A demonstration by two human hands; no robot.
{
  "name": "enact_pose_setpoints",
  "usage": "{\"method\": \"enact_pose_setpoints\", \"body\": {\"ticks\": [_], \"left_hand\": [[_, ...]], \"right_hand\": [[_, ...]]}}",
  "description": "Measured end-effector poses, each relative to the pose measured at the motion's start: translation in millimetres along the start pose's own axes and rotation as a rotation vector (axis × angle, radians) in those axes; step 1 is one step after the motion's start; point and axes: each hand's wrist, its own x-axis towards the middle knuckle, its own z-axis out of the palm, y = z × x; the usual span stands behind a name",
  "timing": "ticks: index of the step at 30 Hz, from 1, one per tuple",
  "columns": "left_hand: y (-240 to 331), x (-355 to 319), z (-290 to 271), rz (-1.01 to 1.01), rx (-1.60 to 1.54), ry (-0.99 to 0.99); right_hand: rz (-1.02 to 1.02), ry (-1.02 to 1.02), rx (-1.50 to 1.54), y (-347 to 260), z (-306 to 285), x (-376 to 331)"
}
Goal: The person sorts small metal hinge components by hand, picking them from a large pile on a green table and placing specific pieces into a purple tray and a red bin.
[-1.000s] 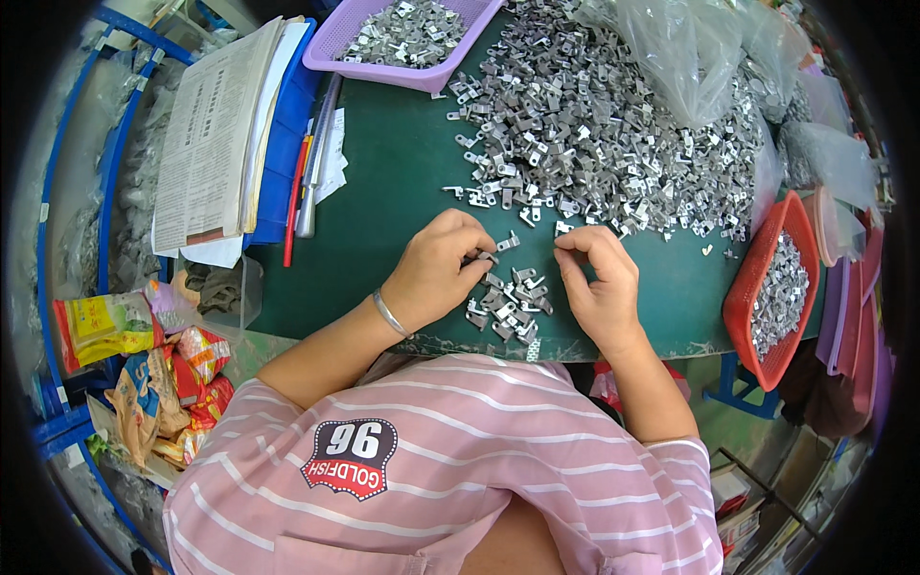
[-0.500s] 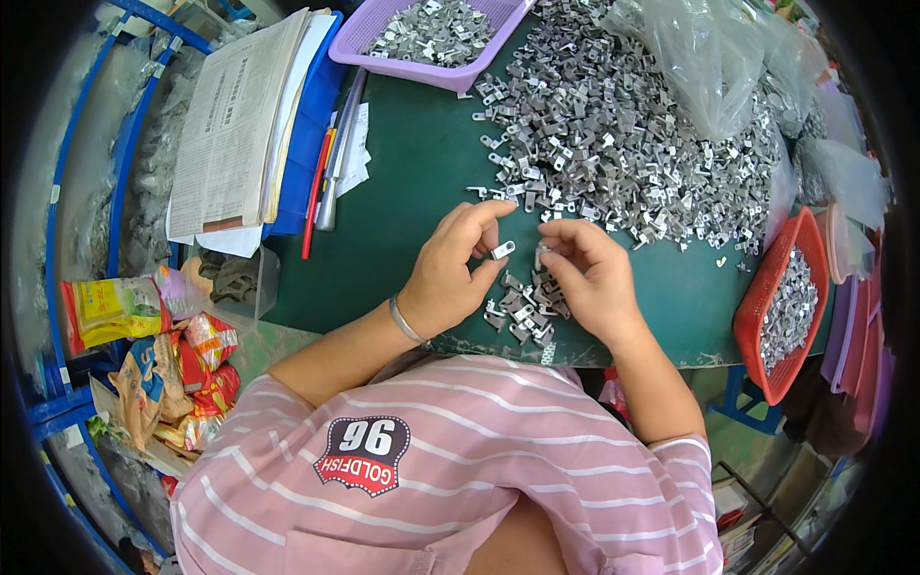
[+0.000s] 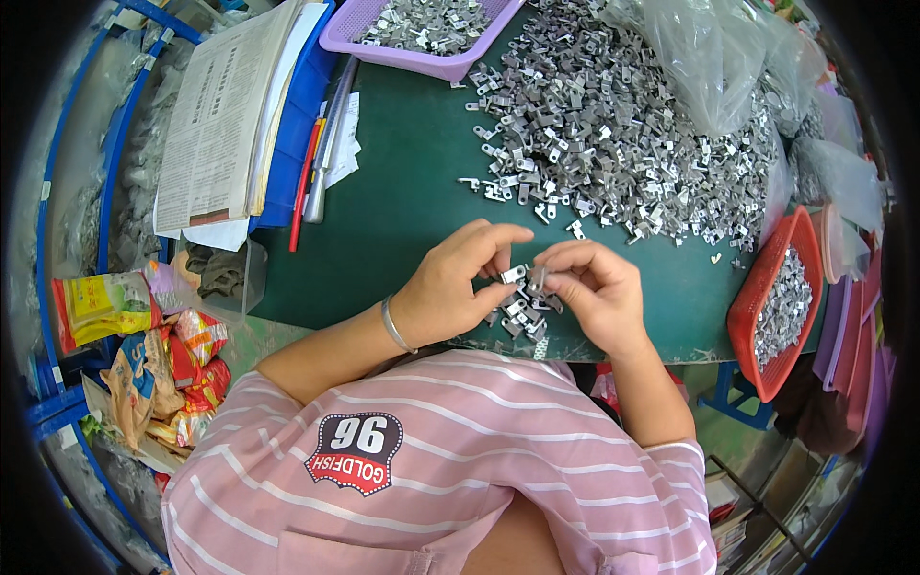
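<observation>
My left hand [image 3: 443,292] pinches a small bent metal bracket [image 3: 514,273] with a hole in it, between thumb and fingers. Close beside it, my right hand [image 3: 606,299] grips a second small metal bracket [image 3: 539,280], partly covered by the fingertips. The two pieces are very near each other; whether they touch I cannot tell. Just below the fingers, a small heap of similar brackets [image 3: 523,318] lies at the near edge of the green table [image 3: 393,163]. Beyond my hands spreads a large pile of such brackets [image 3: 613,144].
A purple basket [image 3: 446,69] of brackets stands at the far side, and a red basket [image 3: 746,331] of metal pieces at the right edge. Clear plastic bags [image 3: 704,72] cover part of the pile. At left are newspapers [image 3: 220,125], a blue tray [image 3: 292,144] and a red pen [image 3: 304,192].
Both hands have come slightly lower, over the small heap, and the two held brackets are now closer together. The whole view has shifted a little.
</observation>
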Motion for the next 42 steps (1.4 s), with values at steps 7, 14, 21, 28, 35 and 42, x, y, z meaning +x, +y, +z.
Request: {"method": "enact_pose_setpoints", "body": {"ticks": [7, 14, 21, 28, 35, 42], "left_hand": [[-12, 8, -17, 0.004, 0.229, 0.025], [-38, 35, -17, 0.057, 0.483, 0.204], [-49, 30, -22, 0.036, 0.43, 0.274], [-35, 24, -31, -0.082, 0.37, 0.278], [-19, 14, -16, -0.437, -0.52, 0.149], [-18, 12, -12, -0.358, -0.523, 0.139]], "right_hand": [[-0.357, 0.156, -0.929, -3, 0, 24], [-0.156, 0.171, -0.886, 1, 0, 35], [0.294, 0.064, -0.265, -8, -12, 20], [0.116, -0.074, -0.477, -19, -9, 2], [-0.278, 0.276, -1.118, 5, -13, 16], [-0.389, 0.308, -1.211, 19, -20, 14]]}}
